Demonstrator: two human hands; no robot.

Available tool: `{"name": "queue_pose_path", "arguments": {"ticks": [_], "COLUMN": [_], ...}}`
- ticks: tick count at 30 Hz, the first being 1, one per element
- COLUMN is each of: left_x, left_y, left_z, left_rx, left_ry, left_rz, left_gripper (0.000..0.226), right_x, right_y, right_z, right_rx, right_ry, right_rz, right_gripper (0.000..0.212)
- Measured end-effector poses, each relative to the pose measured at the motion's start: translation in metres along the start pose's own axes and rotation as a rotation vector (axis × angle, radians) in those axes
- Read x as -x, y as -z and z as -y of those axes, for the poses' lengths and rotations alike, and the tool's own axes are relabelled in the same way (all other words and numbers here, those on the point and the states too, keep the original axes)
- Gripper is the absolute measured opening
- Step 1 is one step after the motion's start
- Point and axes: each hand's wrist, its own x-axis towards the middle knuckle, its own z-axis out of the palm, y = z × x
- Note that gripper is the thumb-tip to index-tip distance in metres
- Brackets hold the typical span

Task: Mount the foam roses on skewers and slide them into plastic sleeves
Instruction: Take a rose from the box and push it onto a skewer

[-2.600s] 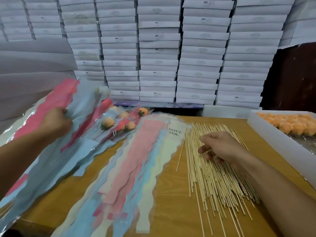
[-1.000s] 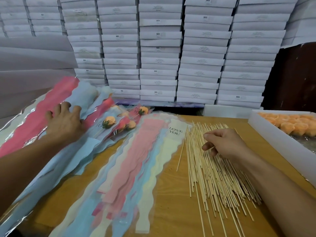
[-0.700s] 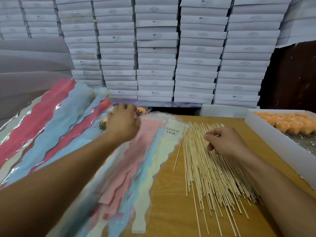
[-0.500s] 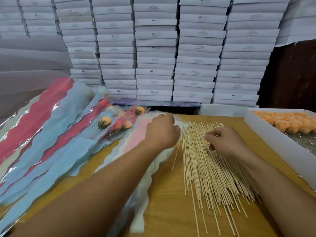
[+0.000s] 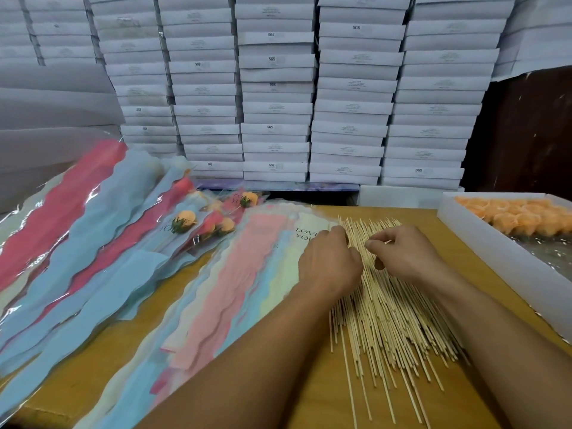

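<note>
A spread pile of thin wooden skewers (image 5: 387, 320) lies on the wooden table (image 5: 312, 394). My left hand (image 5: 328, 261) rests on the pile's far left edge, fingers bent down and their tips hidden. My right hand (image 5: 402, 255) is beside it on the pile, thumb and forefinger pinching a skewer near its far end. A fanned stack of empty pastel plastic sleeves (image 5: 241, 289), one printed "LOVE YOU", lies just left of the skewers. Orange foam roses (image 5: 526, 216) fill a white box (image 5: 495, 243) at the right.
Several finished roses in sleeves (image 5: 185, 222) lie at the back left, beside a big heap of red and blue sleeves (image 5: 77, 227). Stacked white cartons (image 5: 278, 88) wall off the back of the table. A dark panel stands at the far right.
My left hand let go of the sleeve heap at the left and swept right across the empty sleeves to the skewer pile. My right hand stayed on the skewers, picking at them.
</note>
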Motion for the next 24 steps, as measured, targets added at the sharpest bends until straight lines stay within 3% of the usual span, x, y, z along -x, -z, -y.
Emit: {"name": "queue_pose_path", "arguments": {"ticks": [24], "left_x": [0.01], "left_y": [-0.004], "left_z": [0.005], "left_rx": [0.144], "left_ry": [0.081], "left_rz": [-0.016], "left_gripper": [0.018], "right_x": [-0.003], "right_y": [0.0], "right_z": [-0.007], "right_rx": [0.027], "right_ry": [0.022], "right_rz": [-0.035], "right_gripper": [0.004]}}
